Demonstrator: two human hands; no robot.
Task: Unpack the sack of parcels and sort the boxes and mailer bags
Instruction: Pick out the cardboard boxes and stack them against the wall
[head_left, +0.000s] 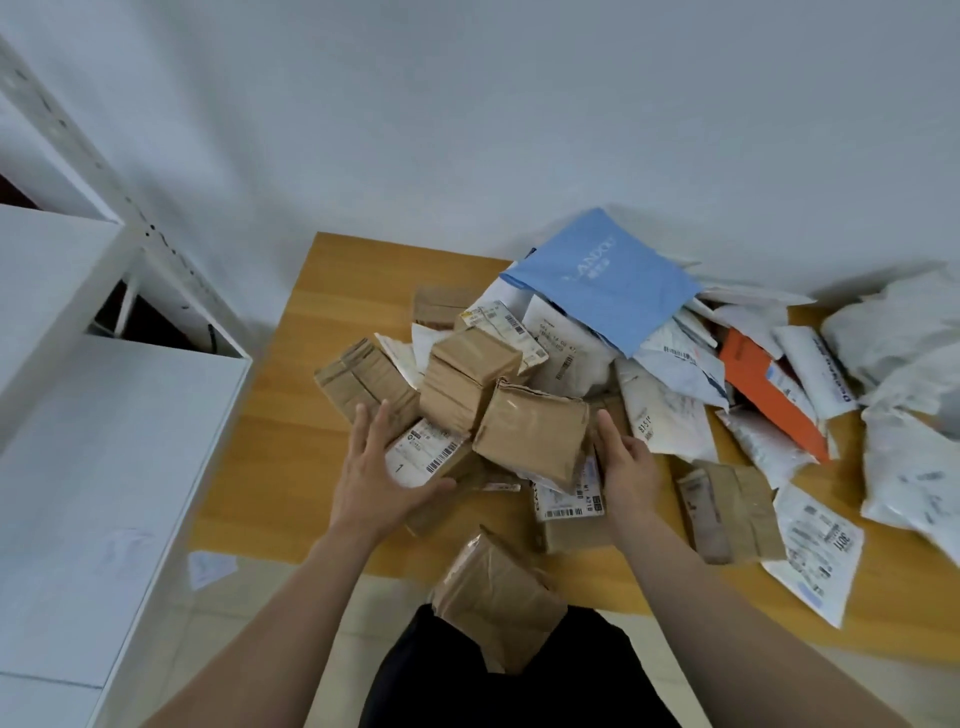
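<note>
Cardboard box (530, 434) — stiff, likely light, taped; grip opposite side faces. Left hand (379, 467) and right hand (626, 467) flank it, fingers straight — holding nothing.

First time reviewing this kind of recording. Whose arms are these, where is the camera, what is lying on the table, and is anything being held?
There is no machine: a person works bare-handed, and the single camera sits on their head, looking forward and down, so the arms entering from below are theirs. A wooden table carries brown cardboard boxes toward the left and mailer bags toward the right, among them a blue mailer bag and an orange mailer bag. The left hand and right hand are open, fingers straight, on either side of a taped cardboard box; neither grips anything. White shelving stands at the left.
</note>
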